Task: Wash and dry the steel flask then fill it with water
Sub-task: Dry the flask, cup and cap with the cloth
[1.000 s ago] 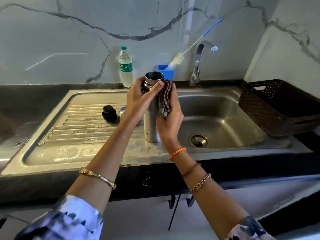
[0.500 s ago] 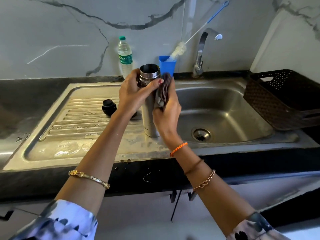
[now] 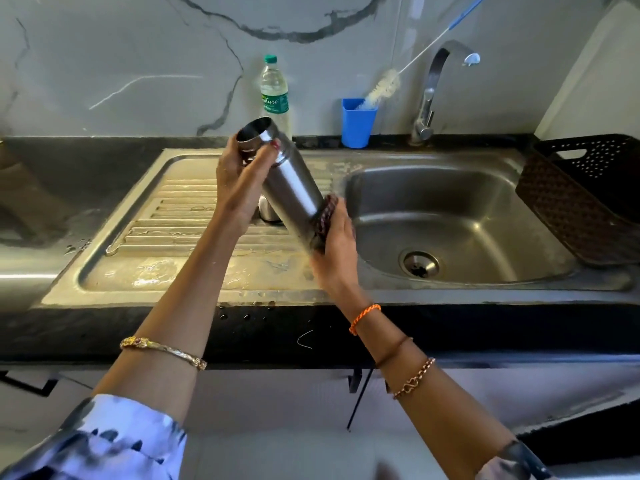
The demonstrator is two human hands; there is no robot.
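Note:
The steel flask (image 3: 289,178) is lifted above the sink's drainboard and tilted, its open mouth up and to the left. My left hand (image 3: 239,183) grips it around the neck. My right hand (image 3: 334,240) holds a dark patterned cloth (image 3: 327,214) wrapped against the flask's base. A small steel piece (image 3: 268,209), partly hidden behind the flask, sits on the drainboard. The flask's black cap seen earlier is hidden now.
A steel sink (image 3: 450,216) with a drain lies to the right, and its tap (image 3: 433,91) is at the back. A plastic water bottle (image 3: 274,95) and a blue cup (image 3: 358,123) holding a bottle brush stand by the wall. A dark basket (image 3: 585,199) sits at far right.
The flask stood upright on the drainboard; now it is lifted and tilted. My right hand with the cloth has slid from the flask's upper side down to its base.

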